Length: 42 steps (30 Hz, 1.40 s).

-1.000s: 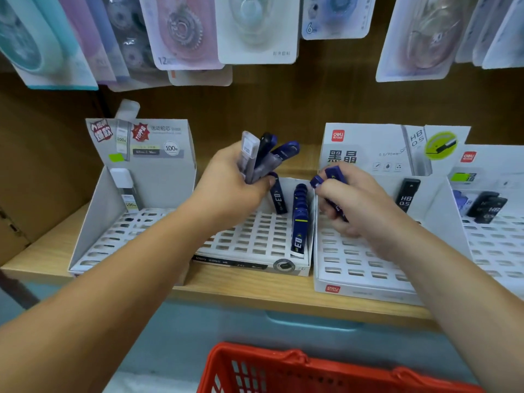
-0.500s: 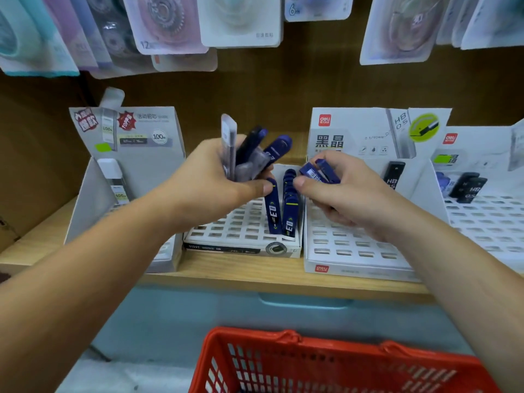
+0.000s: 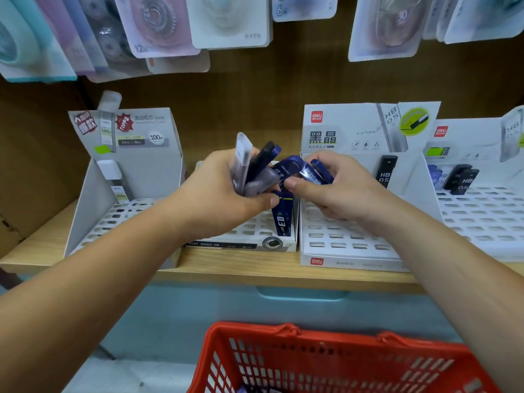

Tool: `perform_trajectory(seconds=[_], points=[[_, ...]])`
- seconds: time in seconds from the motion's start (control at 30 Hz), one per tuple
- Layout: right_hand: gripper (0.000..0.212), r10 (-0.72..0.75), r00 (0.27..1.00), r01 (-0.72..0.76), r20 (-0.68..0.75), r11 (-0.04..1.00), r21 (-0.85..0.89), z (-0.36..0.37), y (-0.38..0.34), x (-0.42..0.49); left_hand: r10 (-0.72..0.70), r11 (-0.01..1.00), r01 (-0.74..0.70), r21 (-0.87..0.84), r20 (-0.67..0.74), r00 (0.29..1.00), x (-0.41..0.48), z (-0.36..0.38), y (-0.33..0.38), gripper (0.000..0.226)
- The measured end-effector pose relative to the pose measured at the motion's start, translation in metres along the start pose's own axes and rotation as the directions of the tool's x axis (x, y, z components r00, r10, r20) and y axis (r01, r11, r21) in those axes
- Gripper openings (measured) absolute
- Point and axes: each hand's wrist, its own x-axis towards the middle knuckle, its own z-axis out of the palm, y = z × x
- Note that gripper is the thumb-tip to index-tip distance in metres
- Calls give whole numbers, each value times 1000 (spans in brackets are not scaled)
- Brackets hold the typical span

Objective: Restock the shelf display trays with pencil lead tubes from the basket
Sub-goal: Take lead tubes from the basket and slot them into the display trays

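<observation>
Starting nearest the wearer, the red basket (image 3: 326, 361) filled the bottom edge of view. Its contents were mostly out of sight, so how much stock remained could not be told.

Above the front edge of the shelf (image 3: 241, 268), both hands met over the trays. The left hand (image 3: 218, 191) gripped a mixed bundle of tubes (image 3: 249, 165), clear, black and blue, fanned upright in its fist. The right hand (image 3: 337, 185) pinched a couple of blue tubes (image 3: 314, 171) between thumb and fingers, its thumb touching the bundle.

Restocking looked barely begun. The middle tray (image 3: 249, 231) had only a short row of standing blue tubes (image 3: 283, 217) along its right edge, the rest of its slots open. The left tray (image 3: 113, 217) held one clear tube (image 3: 116, 180) at its back. The right tray (image 3: 340, 239) held a single black tube (image 3: 385, 173) near its back right corner. The far-right tray (image 3: 482, 211) had a few dark tubes in its back left corner. Most slots in all four trays therefore remained to be filled, and the handful itself was not yet placed. Hanging packs (image 3: 158, 24) lined the wall behind.

A second earlier the hands had been apart, the right one holding its blue tube over the left edge of the right tray. Half a second earlier the gap had narrowed. By this moment they touched, probably to pass or sort a tube, and they hid part of the standing blue row. More of the basket showed too.
</observation>
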Motion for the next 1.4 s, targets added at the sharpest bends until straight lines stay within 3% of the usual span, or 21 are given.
perform_trajectory(seconds=[0.1,0.27,0.47,0.57,0.73,0.83,0.93,1.07,1.2,1.4], points=[[25,41,999,-42,23,998,42,0,0,1,-13,1000,12,-12,-21,1000,2,3,-1,13],[17,129,992,-129,15,956,262,-3,-7,1,-49,995,45,-90,-35,998,3,7,0,18],[16,149,988,-152,34,920,360,-9,-11,-1,-62,998,62,-25,6,998,1,11,4,18],[16,130,990,-139,50,928,347,-12,-14,-1,-96,988,91,-125,-31,995,0,11,3,16],[21,67,996,-79,61,973,219,-15,-24,-5,-181,936,98,-337,-224,958,10,3,5,15],[18,5,996,-19,87,988,155,-9,-36,-7,-190,925,104,-366,-207,960,13,2,9,21],[19,-3,1000,3,-3,986,169,-5,-40,-5,-221,912,123,-391,-214,952,14,1,6,22],[17,17,999,-7,-42,975,223,-9,-40,-2,-349,772,177,-611,-175,921,14,-5,-2,24],[21,-6,1000,6,0,973,232,-8,-36,-3,-416,666,240,-706,-85,905,12,-6,-7,25],[12,-29,993,42,-111,993,112,-1,-34,2,-422,697,264,-666,-85,902,15,-4,-12,26]])
